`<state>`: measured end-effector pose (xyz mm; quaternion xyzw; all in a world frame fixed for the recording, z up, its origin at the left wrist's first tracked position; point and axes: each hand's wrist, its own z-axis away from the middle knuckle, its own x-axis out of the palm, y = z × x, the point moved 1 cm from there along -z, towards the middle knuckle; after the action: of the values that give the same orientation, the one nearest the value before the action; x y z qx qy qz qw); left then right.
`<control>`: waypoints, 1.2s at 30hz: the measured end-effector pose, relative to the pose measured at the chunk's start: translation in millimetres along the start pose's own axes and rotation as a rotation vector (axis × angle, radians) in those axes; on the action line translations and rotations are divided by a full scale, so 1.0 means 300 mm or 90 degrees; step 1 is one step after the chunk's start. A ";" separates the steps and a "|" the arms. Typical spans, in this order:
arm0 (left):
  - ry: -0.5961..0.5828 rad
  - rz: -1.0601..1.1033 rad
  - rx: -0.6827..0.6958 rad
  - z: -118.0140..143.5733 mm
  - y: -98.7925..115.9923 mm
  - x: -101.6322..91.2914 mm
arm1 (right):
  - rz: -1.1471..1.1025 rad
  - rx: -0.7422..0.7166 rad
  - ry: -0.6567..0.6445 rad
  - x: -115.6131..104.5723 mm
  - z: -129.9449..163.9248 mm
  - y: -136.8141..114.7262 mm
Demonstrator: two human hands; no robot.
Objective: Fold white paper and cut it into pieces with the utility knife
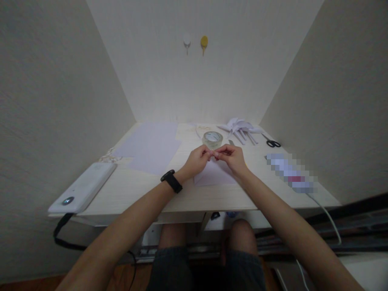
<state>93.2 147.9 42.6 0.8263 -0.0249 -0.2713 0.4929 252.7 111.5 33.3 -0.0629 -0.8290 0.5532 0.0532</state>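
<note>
My left hand [199, 159], below a black wristwatch [172, 180], and my right hand [232, 157] meet at the fingertips over the desk. Both are closed in a pinch, thumbs and forefingers together; whatever sits between them is too small to make out. Directly beneath them lies a piece of white paper [215, 176], its far part covered by my fingers. A roll of clear tape [212, 139] stands just beyond my hands. A thin metal blade [231, 142] shows past my right hand, which hides the rest of it.
Large white sheets [151, 145] lie at the left. Paper pinwheels [239, 127] are piled at the back right, near black-handled scissors [273, 143]. A white box-like device [83, 188] sits front left; a blurred-out object with a cable [325, 212] is at right. Walls enclose the desk.
</note>
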 end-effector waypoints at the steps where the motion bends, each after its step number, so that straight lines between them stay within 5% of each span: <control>1: 0.001 0.002 0.002 0.001 0.001 0.000 | -0.006 0.000 -0.001 -0.001 -0.001 0.000; 8: 0.030 0.033 -0.007 -0.001 -0.013 0.005 | 0.034 -0.014 0.008 -0.005 -0.006 0.006; 14: -0.014 0.006 -0.050 -0.009 -0.026 0.010 | 0.082 -0.032 0.010 0.005 0.001 0.012; 36: 0.022 0.022 0.014 -0.002 -0.018 0.003 | 0.051 -0.022 -0.021 -0.005 -0.002 0.002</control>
<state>93.1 151.0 38.0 0.8354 -0.0339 -0.2483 0.4891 254.2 112.0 32.9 -0.0880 -0.8358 0.5416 0.0162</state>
